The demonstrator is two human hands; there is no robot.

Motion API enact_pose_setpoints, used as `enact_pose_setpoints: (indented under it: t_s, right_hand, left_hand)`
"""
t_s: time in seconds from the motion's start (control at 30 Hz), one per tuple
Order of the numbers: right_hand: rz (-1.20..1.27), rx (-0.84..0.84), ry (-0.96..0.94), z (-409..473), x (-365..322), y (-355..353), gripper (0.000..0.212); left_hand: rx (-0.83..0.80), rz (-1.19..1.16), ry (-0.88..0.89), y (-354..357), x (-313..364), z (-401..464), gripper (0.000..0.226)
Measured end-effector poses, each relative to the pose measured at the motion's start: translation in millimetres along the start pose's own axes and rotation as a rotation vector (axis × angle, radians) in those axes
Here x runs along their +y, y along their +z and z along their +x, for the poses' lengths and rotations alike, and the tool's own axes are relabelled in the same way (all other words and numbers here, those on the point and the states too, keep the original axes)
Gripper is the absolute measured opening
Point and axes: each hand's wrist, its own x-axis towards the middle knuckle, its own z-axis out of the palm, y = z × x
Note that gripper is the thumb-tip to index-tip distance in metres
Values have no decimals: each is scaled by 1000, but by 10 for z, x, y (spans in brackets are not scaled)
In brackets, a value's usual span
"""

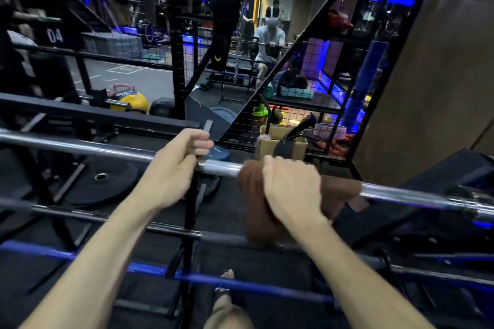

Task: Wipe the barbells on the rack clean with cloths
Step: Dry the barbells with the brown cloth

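Two hands work the long chrome steel barbell [80, 145]: my left hand [173, 165] curls around it for steadiness, while at three o'clock my right hand [291, 189] clamps the brown cloth [256, 205] around the shaft.

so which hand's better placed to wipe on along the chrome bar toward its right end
Right. The right hand already wraps the brown cloth round the chrome barbell, facing that end. The left hand grips bare bar, no cloth.
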Motion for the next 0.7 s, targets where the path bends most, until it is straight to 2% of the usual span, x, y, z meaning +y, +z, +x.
enact_pose_setpoints:
  t_s: [0.13,0.23,0.33,0.4,0.5,0.6,0.7]
  right_hand:
    - [118,12,-58,218,-1004,-43,49]
    - [154,52,-141,230,-887,1,49]
    - [84,30,-250,157,-326,-16,35]
    - [93,9,-284,94,105,4,33]
    - [62,-12,-166,-98,858,49,47]
    - [29,-8,-53,-320,1818,85,65]
    - [-115,-16,173,-531,2585,-56,61]
  left_hand:
    - [35,-19,11,24,53,-43,53]
    - [9,103,39,31,123,-88,65]
    - [25,311,147,72,175,-76,74]
    - [15,430,216,111,194,-73,73]
    - [26,566,239,162,192,-65,68]
    - [86,588,214,186,175,-60,67]
    - [109,590,218,183,144,-53,68]
